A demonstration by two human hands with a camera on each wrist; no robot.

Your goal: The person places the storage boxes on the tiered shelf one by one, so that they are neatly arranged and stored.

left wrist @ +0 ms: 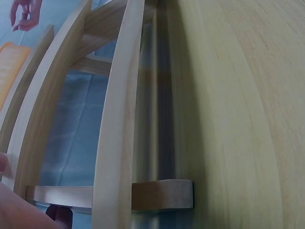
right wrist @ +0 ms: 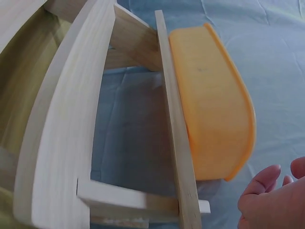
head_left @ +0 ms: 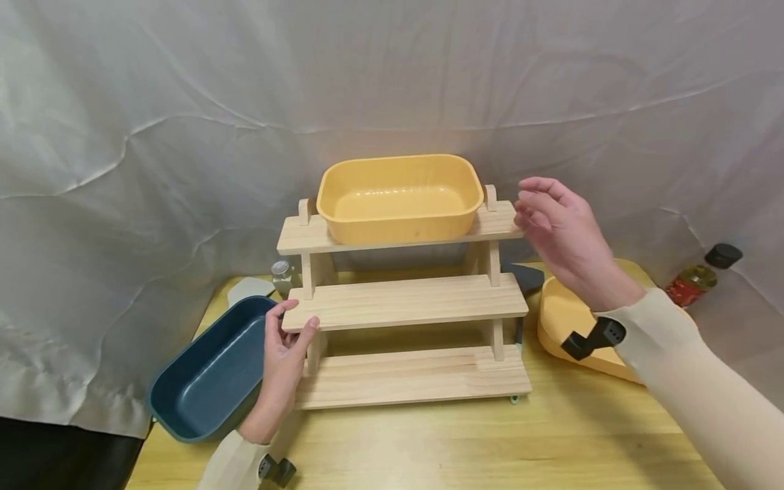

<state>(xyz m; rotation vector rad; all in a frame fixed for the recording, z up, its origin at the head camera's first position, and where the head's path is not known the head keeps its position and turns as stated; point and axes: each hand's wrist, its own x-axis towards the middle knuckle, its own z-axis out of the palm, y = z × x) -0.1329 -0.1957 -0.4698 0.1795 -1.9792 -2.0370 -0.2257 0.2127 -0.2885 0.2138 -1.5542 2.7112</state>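
A three-tier wooden display stand stands on the table, with a yellow rectangular basin on its top shelf. My left hand grips the left end of the middle shelf, thumb on top. In the left wrist view, part of that hand shows at the shelf's edge. My right hand is raised beside the right end of the top shelf, fingers loosely bent and holding nothing. In the right wrist view, the right hand is apart from the yellow basin.
A dark blue basin sits left of the stand, near a small glass jar and a pale flat piece. To the right are another yellow container and a bottle with a black cap. A grey curtain hangs behind.
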